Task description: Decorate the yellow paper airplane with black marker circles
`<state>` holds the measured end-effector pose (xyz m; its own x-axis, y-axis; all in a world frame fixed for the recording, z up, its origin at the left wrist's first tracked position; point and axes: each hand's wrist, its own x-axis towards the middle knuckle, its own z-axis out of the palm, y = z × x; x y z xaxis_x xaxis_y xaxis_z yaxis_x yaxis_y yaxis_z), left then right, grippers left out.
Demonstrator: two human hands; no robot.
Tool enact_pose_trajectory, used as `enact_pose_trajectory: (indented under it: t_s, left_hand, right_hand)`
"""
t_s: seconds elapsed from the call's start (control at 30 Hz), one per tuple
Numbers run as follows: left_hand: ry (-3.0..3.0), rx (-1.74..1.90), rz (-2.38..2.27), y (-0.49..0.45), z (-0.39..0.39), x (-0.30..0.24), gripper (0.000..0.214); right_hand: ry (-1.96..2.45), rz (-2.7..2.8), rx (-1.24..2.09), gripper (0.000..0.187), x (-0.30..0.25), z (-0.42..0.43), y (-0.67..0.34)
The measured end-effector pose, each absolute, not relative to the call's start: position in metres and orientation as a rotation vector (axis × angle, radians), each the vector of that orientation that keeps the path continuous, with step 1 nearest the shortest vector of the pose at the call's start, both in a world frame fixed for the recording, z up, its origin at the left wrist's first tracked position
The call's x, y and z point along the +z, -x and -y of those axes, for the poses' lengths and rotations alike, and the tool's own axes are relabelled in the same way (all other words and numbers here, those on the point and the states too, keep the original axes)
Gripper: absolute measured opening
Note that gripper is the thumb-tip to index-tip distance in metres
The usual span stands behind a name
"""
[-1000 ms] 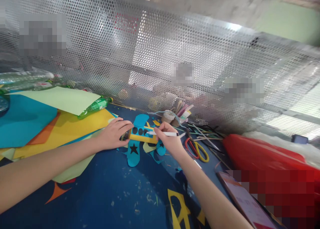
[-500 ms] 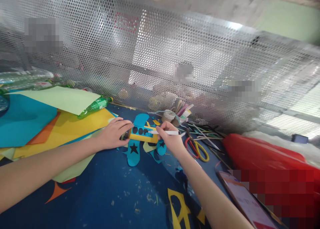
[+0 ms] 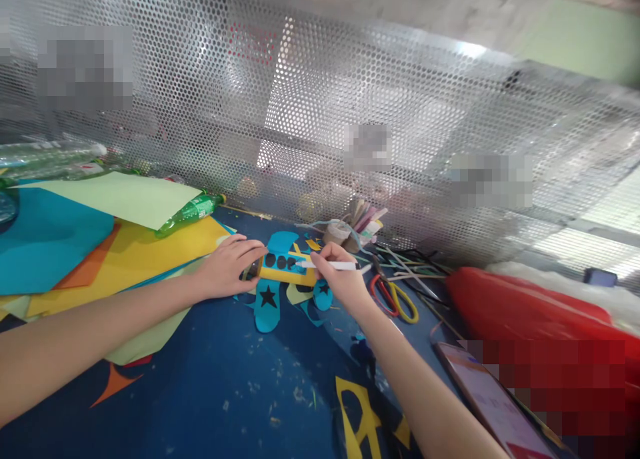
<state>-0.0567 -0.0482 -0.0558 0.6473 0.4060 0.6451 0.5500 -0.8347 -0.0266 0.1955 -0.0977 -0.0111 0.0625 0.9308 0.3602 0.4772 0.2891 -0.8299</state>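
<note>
A toy airplane (image 3: 287, 277) with a yellow body lies on the blue table. Blue wings stick out on both sides, the near one marked with a black star, and black dots run along a blue strip on its body. My left hand (image 3: 231, 267) is wrapped round the plane's left end, steadying it. Between the fingers of my right hand (image 3: 340, 272) is a white marker (image 3: 330, 265), its tip at the last dot on the strip. The marker's tip contact is too small to make out.
Scissors (image 3: 395, 299) with red and yellow handles lie right of my right hand. Coloured paper sheets (image 3: 165, 245) and a green bottle (image 3: 193, 213) are at left. A phone (image 3: 493, 399) and a red bag (image 3: 530, 305) sit at right; a perforated metal screen (image 3: 200, 92) stands behind.
The marker's tip has shifted very slightly at the last dot. My left hand and the airplane stay where they were.
</note>
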Motion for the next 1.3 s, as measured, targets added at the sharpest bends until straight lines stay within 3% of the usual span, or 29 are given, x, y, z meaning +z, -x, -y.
enact_pose_trajectory:
  t_s: [1.3]
  left_hand:
    - [2.627,-0.936,0.767,0.0562,0.048,-0.0549,0.043]
  right_hand:
    - [1.282,1.503,0.689,0.029,-0.0121,0.0974,-0.1942]
